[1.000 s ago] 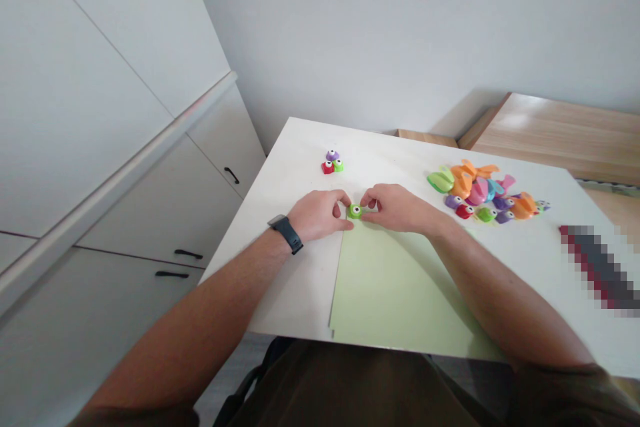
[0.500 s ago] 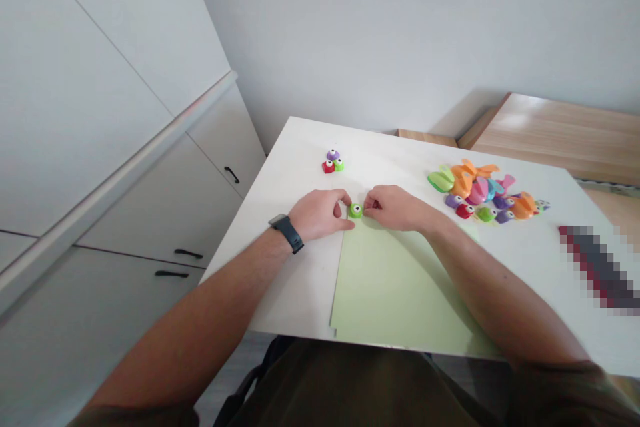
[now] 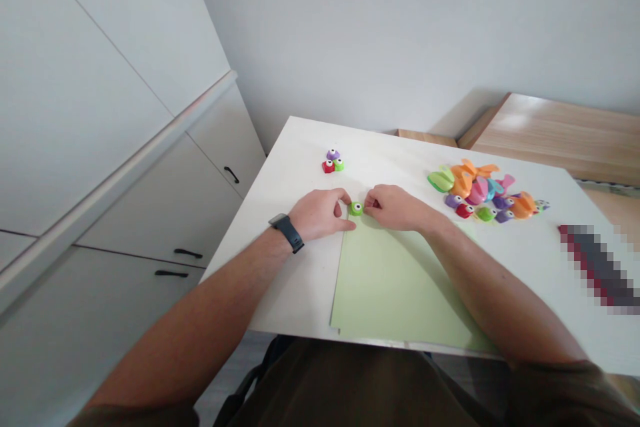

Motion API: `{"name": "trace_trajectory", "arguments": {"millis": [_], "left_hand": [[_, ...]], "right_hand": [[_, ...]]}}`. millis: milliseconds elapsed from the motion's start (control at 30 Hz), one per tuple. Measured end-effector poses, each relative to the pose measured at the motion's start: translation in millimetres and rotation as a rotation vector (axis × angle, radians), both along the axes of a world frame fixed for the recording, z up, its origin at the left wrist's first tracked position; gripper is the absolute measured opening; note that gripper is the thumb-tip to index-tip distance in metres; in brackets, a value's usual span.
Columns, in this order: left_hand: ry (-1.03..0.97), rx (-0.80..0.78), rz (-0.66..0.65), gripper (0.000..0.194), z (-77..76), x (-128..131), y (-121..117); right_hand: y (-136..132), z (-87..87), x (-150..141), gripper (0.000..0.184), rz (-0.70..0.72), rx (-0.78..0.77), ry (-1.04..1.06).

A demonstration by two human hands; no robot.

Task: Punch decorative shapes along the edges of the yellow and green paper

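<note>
Right hand (image 3: 395, 208) drawn back slightly; fingertips now just beside small green craft punch (image 3: 356, 209), at top edge of pale green card (image 3: 395, 283) on white desk (image 3: 280, 280). Left hand (image 3: 317, 215) opposite. Grip: cannot tell if clenched. Count: one punch here, three small punches (image 3: 333, 162) beyond, mixed pile (image 3: 475, 190) too overlapped to count.

Passage from the right hand (image 3: 395, 208) toward the desk's (image 3: 280, 293) far right corner was blocked by a heap of paper punches (image 3: 477, 190); the way to the left hand (image 3: 317, 215) was barred by the small green punch (image 3: 356, 209).
</note>
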State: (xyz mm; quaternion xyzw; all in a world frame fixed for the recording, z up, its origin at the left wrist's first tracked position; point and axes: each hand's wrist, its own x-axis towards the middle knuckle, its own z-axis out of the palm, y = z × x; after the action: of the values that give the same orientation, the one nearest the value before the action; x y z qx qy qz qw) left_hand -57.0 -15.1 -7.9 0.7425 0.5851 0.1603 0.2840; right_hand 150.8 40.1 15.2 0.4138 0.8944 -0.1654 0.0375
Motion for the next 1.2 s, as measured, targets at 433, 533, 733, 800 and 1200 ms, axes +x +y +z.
{"name": "trace_trajectory", "arguments": {"millis": [433, 533, 733, 800, 1200], "left_hand": [[-0.019, 0.007, 0.011, 0.044, -1.9, -0.2, 0.6], [-0.018, 0.002, 0.011, 0.045, -2.3, -0.1, 0.6], [-0.014, 0.0, 0.009, 0.044, -1.5, 0.6, 0.0], [-0.011, -0.003, 0.015, 0.043, -0.6, 1.0, -0.1], [-0.017, 0.013, 0.009, 0.047, -5.1, -0.7, 1.7]], "right_hand": [[0.2, -3.9, 1.0, 0.019, -0.008, 0.032, 0.008], [0.7, -4.4, 1.0, 0.019, -0.011, 0.03, 0.002], [1.2, -4.7, 1.5, 0.018, -0.01, 0.043, 0.001], [0.7, -3.9, 2.3, 0.017, -0.02, 0.038, 0.006], [-3.5, 15.3, -15.4, 0.024, -0.172, 0.186, 0.135]]}}
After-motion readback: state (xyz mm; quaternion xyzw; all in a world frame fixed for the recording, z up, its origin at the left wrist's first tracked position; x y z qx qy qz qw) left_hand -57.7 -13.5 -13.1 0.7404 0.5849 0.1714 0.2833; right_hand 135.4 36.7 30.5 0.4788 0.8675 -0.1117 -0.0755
